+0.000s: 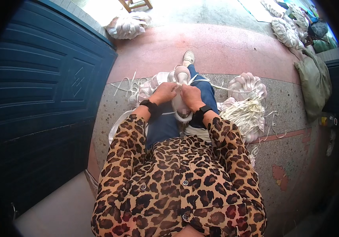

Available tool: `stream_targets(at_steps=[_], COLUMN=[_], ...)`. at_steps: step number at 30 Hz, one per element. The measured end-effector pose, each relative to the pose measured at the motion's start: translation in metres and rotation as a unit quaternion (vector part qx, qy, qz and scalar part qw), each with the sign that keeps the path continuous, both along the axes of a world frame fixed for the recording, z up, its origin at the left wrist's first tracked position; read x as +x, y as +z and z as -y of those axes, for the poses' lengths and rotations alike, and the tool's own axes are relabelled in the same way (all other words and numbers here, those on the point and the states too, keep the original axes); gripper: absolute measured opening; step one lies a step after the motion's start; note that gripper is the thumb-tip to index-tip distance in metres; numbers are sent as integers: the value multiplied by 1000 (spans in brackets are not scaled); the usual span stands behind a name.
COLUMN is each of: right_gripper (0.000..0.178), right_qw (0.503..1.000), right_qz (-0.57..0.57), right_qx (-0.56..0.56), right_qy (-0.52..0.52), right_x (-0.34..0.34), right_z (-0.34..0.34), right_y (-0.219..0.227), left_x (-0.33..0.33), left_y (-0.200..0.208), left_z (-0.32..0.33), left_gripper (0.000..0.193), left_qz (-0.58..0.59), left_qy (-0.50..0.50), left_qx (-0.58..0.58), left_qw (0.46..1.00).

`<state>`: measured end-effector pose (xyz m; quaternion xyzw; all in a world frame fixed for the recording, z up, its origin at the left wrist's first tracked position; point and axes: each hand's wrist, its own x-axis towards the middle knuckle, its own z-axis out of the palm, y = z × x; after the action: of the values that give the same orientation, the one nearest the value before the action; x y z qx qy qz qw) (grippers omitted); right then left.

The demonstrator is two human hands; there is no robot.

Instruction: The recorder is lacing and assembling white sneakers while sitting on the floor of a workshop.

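A pale pink and white shoe upper [177, 104] lies lengthwise between my knees, its rounded end pointing away from me. My left hand [164, 93] is closed at its left side, fingertips pinched together on a white shoelace. Just across from it, my right hand [191, 96] is also closed, pinching the lace near the middle of the upper. A loose stretch of white shoelace [216, 85] trails off to the right over my jeans. The exact spot where the fingers meet the lace is small and partly hidden by the knuckles.
Right of my leg sit a fan of stacked uppers [248, 85] and a heap of cream laces [243, 114]. More laces and uppers [145, 89] lie to the left. A blue door [47, 71] stands at left; a grey-green sack [315, 85] at right. Another bundle [129, 26] lies farther off.
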<state>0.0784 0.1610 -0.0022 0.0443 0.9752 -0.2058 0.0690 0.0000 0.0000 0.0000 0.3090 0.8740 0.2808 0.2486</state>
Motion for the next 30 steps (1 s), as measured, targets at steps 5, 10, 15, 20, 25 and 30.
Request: stream_targets(at_steps=[5, 10, 15, 20, 25, 30], right_gripper=[23, 25, 19, 16, 14, 21], right_qw=[996, 995, 998, 994, 978, 956], right_qz=[-41, -36, -13, -64, -108, -91], right_qx=[-64, -88, -46, -36, -98, -278], right_qy=[51, 38, 30, 84, 153, 31], right_x=[-6, -1, -4, -4, 49, 64], right_z=[-1, 4, 9, -2, -34, -46], right_y=[11, 18, 22, 18, 34, 41], left_x=[-8, -1, 12, 23, 56, 56], left_y=[6, 15, 15, 21, 52, 52], left_z=[7, 8, 7, 5, 2, -16], left_gripper=[33, 27, 23, 24, 25, 10], left_qz=[-7, -1, 0, -149, -286, -202], left_qy=[18, 39, 83, 54, 0, -44], left_qx=[37, 62, 134, 122, 85, 108], left_qw=[999, 997, 987, 980, 955, 972])
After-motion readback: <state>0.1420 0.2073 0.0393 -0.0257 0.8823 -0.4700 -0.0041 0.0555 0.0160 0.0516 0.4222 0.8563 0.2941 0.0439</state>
